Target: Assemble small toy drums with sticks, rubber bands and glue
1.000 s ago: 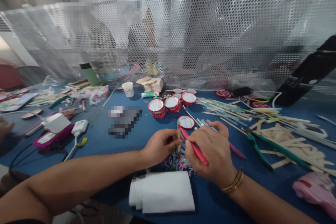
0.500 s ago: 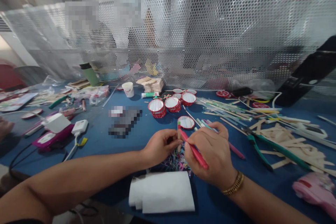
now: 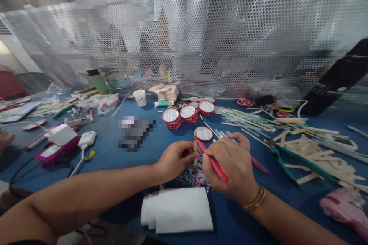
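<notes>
Between the thumb and fingers of my left hand (image 3: pixel 178 160) a small wooden craft stick (image 3: pixel 196 145) stands upright, its top end coloured green and red. My right hand (image 3: pixel 230 164) grips a red marker (image 3: pixel 216 167), its tip at the stick's coloured part. Below the hands lies a heap of shiny multicoloured tinsel shreds (image 3: pixel 192 176). Nearer to me is a folded white cloth or paper (image 3: pixel 176 210). Just beyond the stick sits a round white-topped, red-rimmed piece (image 3: pixel 204 134), with stacks of similar pieces (image 3: pixel 171 118) behind it.
Green-handled pliers (image 3: pixel 309 164) and loose craft sticks (image 3: pixel 319 153) lie at the right, near a pink tool (image 3: pixel 345 208). Chargers (image 3: pixel 61 134) and cables are at the left. A paper cup (image 3: pixel 140 98) and green bottle (image 3: pixel 98 81) stand before a perforated metal screen (image 3: pixel 230 34).
Almost nothing differs. The marker's tip and my right hand have shifted very slightly against the stick, which stays in my left hand.
</notes>
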A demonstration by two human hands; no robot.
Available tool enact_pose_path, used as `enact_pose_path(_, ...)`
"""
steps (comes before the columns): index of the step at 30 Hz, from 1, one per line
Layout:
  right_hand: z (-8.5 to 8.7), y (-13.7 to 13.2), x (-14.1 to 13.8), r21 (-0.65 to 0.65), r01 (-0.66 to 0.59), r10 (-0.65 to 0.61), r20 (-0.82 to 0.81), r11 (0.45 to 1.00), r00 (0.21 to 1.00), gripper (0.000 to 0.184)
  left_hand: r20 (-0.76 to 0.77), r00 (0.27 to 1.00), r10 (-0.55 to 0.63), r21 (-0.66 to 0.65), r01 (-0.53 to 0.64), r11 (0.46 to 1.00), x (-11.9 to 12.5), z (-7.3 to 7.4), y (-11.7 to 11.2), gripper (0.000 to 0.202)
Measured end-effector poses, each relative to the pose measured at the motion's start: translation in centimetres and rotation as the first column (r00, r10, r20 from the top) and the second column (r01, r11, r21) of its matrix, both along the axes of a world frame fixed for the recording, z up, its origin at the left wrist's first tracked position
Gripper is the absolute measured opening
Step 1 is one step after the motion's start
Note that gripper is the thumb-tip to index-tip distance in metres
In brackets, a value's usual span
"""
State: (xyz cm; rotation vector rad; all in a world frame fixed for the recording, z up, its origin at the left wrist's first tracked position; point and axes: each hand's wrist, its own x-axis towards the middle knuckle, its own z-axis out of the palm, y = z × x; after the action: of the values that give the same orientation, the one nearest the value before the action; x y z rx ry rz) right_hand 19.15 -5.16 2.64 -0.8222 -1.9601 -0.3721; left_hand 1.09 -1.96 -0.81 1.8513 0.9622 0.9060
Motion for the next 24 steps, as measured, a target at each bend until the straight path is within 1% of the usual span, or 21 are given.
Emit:
enact_pose_path(3,-0.03,-0.05,0.12,0.009,0.003,-0.003,-0.017,1.0,1.0,0.011,0.012,1.0,-0.012,-0.008,0.012,1.0,0.02,0.17,-0.06,0.032)
enact_pose_path(7,-0.09,-0.08,0.1,-0.003,-0.019,0.019,0.0,1.0,1.0,0.011,0.006,1.0,0.001,0.005,-0.001,1.0,0.04,0.22,-0.06,0.032)
enact_pose_path(11,-0.08,0.0,0.17,-0.008,0.005,-0.005,-0.006,1.0,1.0,0.012,-0.009,1.0,0.003,-0.001,-0.003,1.0,0.01,0.17,-0.04,0.033)
enact_pose_path(15,0.01,-0.04,0.14,0.014,-0.012,0.012,-0.017,1.0,1.0,0.012,-0.006,1.0,0.005,0.009,-0.004,1.0,-0.02,-0.01,0.02,0.032)
enact_pose_path(20,-0.05,0.08,0.08,-0.018,-0.002,0.002,0.002,1.0,1.0,0.01,0.0,1.0,0.012,0.014,-0.012,1.0,-0.06,-0.29,0.11,0.032)
enact_pose_path(24,-0.01,0.06,0.14,0.007,0.005,-0.005,-0.021,1.0,1.0,0.011,0.002,1.0,0.006,0.0,-0.006,1.0,-0.01,-0.13,0.07,0.032)
